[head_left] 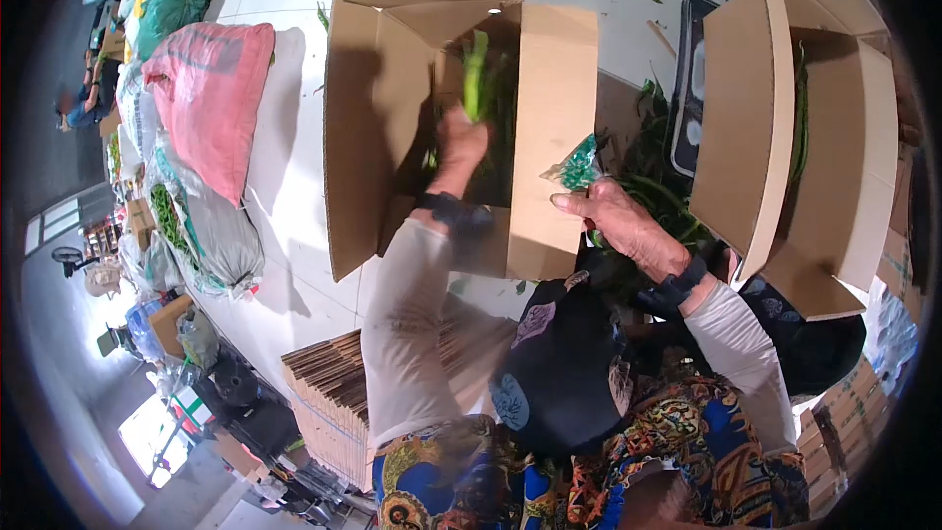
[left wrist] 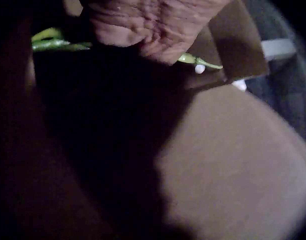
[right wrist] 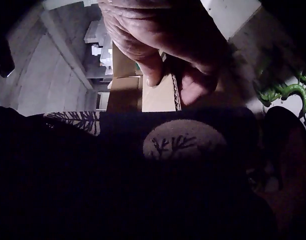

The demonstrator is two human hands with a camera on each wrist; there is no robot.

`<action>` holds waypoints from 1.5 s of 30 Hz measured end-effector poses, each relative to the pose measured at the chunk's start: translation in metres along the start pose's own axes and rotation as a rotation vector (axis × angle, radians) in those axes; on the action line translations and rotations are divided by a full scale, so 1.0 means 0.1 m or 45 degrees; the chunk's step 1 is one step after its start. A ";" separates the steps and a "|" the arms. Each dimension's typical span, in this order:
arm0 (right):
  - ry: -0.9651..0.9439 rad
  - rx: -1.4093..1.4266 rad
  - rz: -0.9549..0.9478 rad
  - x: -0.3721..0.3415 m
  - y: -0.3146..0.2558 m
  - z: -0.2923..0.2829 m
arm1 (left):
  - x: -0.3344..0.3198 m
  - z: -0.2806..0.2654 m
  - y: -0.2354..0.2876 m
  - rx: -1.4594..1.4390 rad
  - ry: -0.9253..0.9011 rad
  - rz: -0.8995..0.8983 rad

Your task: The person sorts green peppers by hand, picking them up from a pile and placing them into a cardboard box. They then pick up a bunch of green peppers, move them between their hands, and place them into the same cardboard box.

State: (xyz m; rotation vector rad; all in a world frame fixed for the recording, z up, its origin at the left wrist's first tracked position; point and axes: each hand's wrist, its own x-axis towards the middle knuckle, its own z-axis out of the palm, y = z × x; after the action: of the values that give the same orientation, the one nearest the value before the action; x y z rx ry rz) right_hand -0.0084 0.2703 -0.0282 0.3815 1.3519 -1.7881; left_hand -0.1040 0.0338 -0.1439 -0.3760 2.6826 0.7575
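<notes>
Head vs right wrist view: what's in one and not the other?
Only head: the left hand holding green pepper at the box, plus the pink sack.
Only right wrist: fingers on the far side of the flap, and its ridged edge.
Both: the right hand gripping that flap, and loose peppers nearby.

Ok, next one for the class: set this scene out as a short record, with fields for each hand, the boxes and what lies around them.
Left hand: grips at least one green pepper
Left hand's place: at the mouth of the open box
Right hand: pinches the box's flap between thumb and fingers
Second box: open, to the right in the head view
Between boxes: a heap of peppers
Floor, left: a pink sack
Near left sleeve: a stack of cardboard
Unclear: how full the open box is
</notes>
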 end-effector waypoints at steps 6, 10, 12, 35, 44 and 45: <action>0.066 -0.130 -0.070 0.17 0.28 -0.06 | -0.42 -0.94 0.22 -1.213 -0.083 0.157; 0.016 -0.041 -0.032 0.00 0.06 0.06 | -1.06 -1.77 0.81 -1.294 -0.018 0.193; 0.161 -0.074 -0.070 -0.08 -0.02 0.14 | -1.05 -1.90 0.77 -1.356 0.093 0.265; 0.090 -0.227 -0.942 -1.88 -0.86 0.03 | -2.11 -2.59 2.18 -1.643 -0.435 0.907; -0.357 0.205 -0.776 -2.22 -0.64 -0.21 | -2.23 -2.05 2.52 -1.827 -0.682 0.496; -0.261 0.112 -0.672 -2.42 -0.68 -0.17 | -2.23 -1.96 2.53 -1.851 -0.703 0.447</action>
State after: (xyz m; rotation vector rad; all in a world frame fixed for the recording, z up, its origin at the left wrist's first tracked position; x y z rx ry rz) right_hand 0.0806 0.3955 0.1718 -0.1304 1.3064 -2.2495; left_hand -0.0322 0.1715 0.2140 0.0422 1.2847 2.3731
